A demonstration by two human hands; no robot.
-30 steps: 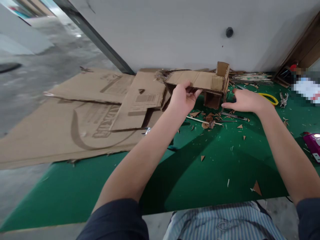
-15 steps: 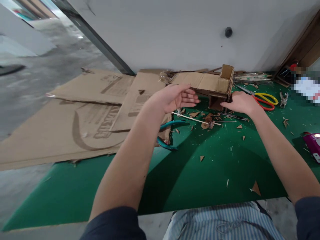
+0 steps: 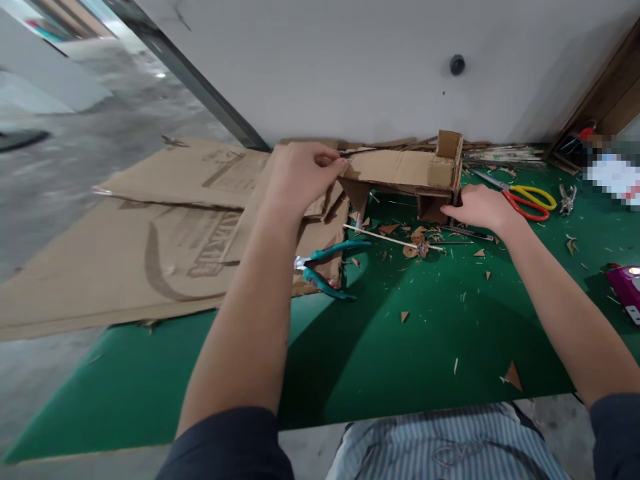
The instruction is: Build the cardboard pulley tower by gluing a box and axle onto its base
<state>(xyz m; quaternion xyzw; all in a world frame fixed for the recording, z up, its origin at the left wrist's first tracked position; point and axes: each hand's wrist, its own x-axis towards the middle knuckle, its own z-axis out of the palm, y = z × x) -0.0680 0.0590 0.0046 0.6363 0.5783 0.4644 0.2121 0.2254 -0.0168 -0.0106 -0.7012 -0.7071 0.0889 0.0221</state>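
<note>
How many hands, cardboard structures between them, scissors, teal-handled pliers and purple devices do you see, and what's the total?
Hands: 2 (left hand, right hand)
Cardboard structure: 1
Scissors: 1
Teal-handled pliers: 1
Purple device: 1
Total: 6

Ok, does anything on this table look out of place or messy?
Yes: cardboard scraps litter the green tabletop in front of the cardboard structure, untidy for a work surface. Teal-handled pliers lie spread open, handles overhanging a cardboard sheet's edge.

Near the back edge of the worktop (image 3: pixel 430 360), the left hand (image 3: pixel 306 175) now reaches the cardboard structure (image 3: pixel 393 167) at its left end, the right hand (image 3: pixel 477 208) holds its right end, and teal-handled pliers (image 3: pixel 327 253) emerge.
</note>
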